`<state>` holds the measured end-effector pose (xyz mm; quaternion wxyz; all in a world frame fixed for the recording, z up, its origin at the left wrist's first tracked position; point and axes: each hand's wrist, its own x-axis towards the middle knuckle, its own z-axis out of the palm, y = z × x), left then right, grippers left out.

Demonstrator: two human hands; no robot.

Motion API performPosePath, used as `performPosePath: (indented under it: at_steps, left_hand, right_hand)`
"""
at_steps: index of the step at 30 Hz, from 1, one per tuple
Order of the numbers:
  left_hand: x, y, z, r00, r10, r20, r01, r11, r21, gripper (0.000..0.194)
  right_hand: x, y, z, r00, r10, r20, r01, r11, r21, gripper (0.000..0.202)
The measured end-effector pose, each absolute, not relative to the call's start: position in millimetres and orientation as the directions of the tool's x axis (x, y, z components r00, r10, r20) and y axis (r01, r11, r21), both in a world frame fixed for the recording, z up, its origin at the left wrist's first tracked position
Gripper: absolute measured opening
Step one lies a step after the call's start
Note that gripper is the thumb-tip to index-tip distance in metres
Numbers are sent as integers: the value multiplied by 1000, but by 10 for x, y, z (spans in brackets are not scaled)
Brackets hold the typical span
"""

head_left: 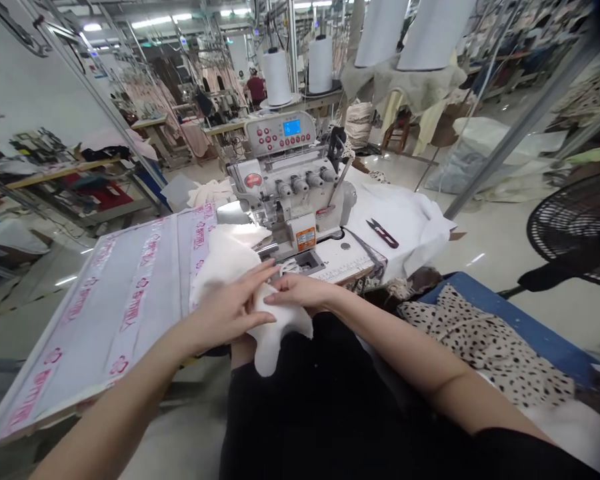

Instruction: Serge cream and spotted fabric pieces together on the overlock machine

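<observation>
On the left, the counter [87,333] is wearing a pale, pink-printed covering, which is probably giving fabric a smooth surface to slide on. The white cloth [227,257] is lying across its inner edge, beside the sewing machine [293,183], and is hanging over the front towards the lap. The left hand [227,307] is spreading over the cloth and loosely grasping a fold between thumb and fingers, seemingly steadying the bulk. The right hand [303,292] is reaching in from the other side and pinching the cloth near its middle, apparently controlling the edge while the left is bearing the rest. The cloth's long axis is running diagonally, from the machine's left side down towards the wearer; a narrow, rounded end is pointing at the lap, and a shorter corner is pointing right. Whether it is one piece or several layers, I cannot tell.

Farther right, the snips [383,233] are lying on white material [417,217], probably within easy reach there, their blades pointing away towards the machine. Spotted fabric [500,350] is draping over a blue surface [545,350], and a fan [580,233] is standing beyond.
</observation>
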<state>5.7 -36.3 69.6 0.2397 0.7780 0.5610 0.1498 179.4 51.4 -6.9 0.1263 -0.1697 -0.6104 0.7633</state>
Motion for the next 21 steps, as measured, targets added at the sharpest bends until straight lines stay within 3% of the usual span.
performPosePath:
  at_steps: [3,6,10,15,21]
  left_hand:
    - [125,-169,753,349,921,-174,836,-222,502,48]
    - [-97,13,858,240,967,-79,844,-168,509,36]
    - [-496,205,943,-9,998,68,851,-28,524,40]
    - [-817,333,888,-225,970,87,799,133,586,40]
    - [-917,350,810,-268,962,52,710,161,686,38]
  right_hand:
    - [1799,570,92,-920,391,-33,-7,-100,-995,23]
    - [1912,659,132,-903,425,-61,20,-101,-995,27]
    - [2111,730,-17,-871,474,-128,37,-196,-980,32]
    - [2253,811,-246,-761,607,-230,-68,-427,-902,38]
    - [2269,894,-288,-686,688,-238,-145,-449,-882,36]
